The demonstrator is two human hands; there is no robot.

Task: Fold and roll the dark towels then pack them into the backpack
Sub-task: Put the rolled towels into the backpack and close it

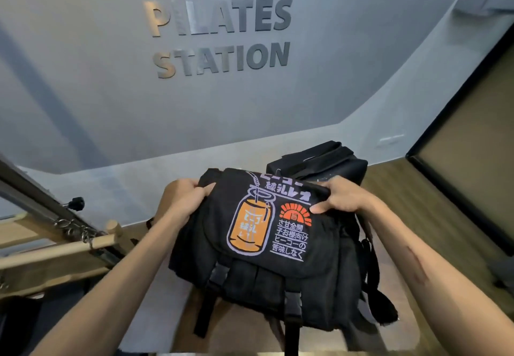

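A black backpack [267, 278] fills the middle of the head view, its flap closed and printed with an orange jar and pale lettering. My left hand [182, 196] grips the flap's upper left corner. My right hand [338, 196] grips the upper right corner, thumb on the print. Black straps hang down from the bag's front and right side. No towel shows; any inside the bag is hidden.
A second black bag [319, 161] stands right behind the backpack against the grey wall. Pilates equipment with a wooden bar [55, 250] and metal frame is at the left. A wooden floor [434, 216] and a dark-framed panel lie to the right.
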